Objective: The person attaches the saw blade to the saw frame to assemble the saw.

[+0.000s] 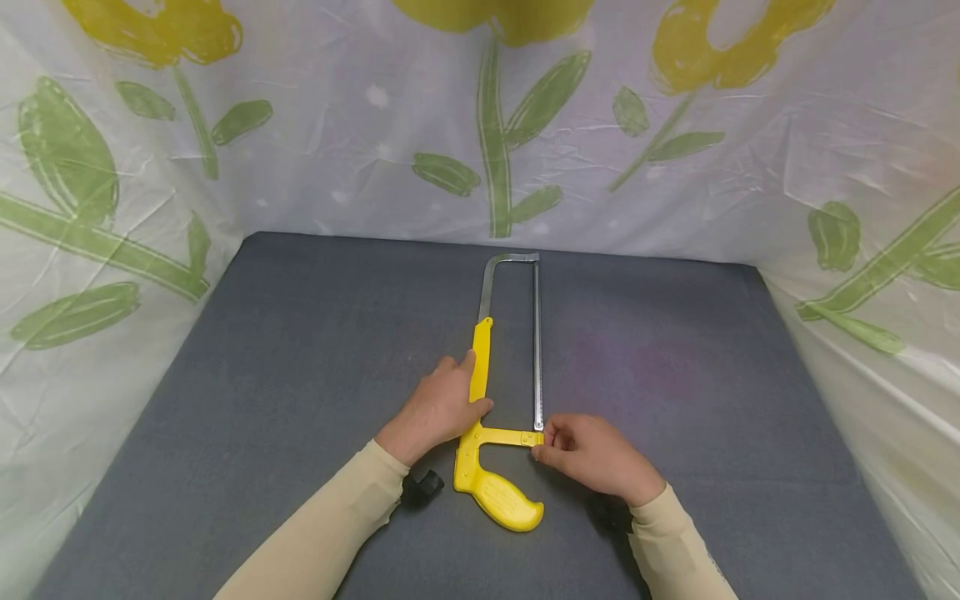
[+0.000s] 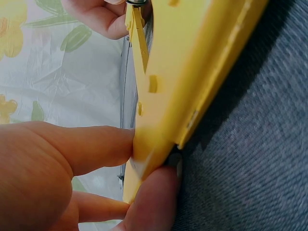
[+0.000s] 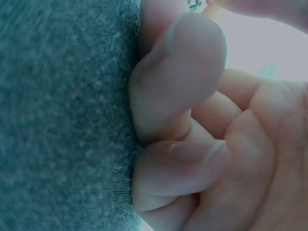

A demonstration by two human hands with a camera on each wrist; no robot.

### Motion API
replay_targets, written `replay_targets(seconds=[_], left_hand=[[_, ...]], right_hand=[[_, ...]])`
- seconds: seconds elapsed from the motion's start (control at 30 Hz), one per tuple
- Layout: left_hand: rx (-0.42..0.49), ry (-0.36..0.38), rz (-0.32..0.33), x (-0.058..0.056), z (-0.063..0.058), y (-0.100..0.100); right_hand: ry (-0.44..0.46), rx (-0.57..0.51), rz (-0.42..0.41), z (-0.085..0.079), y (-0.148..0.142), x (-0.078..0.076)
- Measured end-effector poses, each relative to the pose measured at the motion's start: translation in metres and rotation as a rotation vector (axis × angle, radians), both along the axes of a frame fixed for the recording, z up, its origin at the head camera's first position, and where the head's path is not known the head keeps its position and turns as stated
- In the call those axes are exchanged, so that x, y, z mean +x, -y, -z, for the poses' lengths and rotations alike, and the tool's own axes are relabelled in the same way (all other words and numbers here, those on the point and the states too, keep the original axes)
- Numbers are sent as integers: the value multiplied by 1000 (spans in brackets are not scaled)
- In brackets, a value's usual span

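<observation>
A hacksaw (image 1: pixel 480 358) with a yellow frame lies on the grey surface, its pistol-shaped handle (image 1: pixel 504 500) toward me. On the right side its silver blade (image 1: pixel 537 350) runs from the metal bow to the short yellow arm (image 1: pixel 510 437). My left hand (image 1: pixel 442 404) holds the frame's back above the handle; in the left wrist view its thumb and fingers pinch the yellow frame (image 2: pixel 159 96). At the short arm's outer end, by the blade's lower end, my right hand (image 1: pixel 592 454) pinches with thumb and forefinger. Its other fingers (image 3: pixel 178 163) curl against the cloth.
A dark grey cloth (image 1: pixel 337 333) covers the table. Behind it and along both sides hangs a white curtain (image 1: pixel 337 183) with yellow flowers and green leaves. A small black device (image 1: pixel 423 487) sits at my left wrist, close beside the saw handle.
</observation>
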State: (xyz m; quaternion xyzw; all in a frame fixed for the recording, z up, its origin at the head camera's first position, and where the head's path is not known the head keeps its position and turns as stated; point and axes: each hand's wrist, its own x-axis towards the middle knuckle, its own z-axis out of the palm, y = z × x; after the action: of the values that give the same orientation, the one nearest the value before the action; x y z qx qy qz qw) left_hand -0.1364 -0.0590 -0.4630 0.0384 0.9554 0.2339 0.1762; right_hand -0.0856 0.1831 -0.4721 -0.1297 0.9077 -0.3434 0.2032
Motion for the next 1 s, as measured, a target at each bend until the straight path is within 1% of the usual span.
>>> replay_targets(seconds=[0.27,0.5,0.73,1.0], left_hand=[[4,-11,11,1,-1,0],[6,-10,12,1,-1,0],[0,14,13,-2,-5,3],[6,8,28,-4,-9,6]], right_hand=[[-15,-1,-25,-2,-1,1],[-11,-15,-42,-3,-2,0],[2,-37,-45,-8,-1,0],[-1,-60,-48,-15,2,-1]])
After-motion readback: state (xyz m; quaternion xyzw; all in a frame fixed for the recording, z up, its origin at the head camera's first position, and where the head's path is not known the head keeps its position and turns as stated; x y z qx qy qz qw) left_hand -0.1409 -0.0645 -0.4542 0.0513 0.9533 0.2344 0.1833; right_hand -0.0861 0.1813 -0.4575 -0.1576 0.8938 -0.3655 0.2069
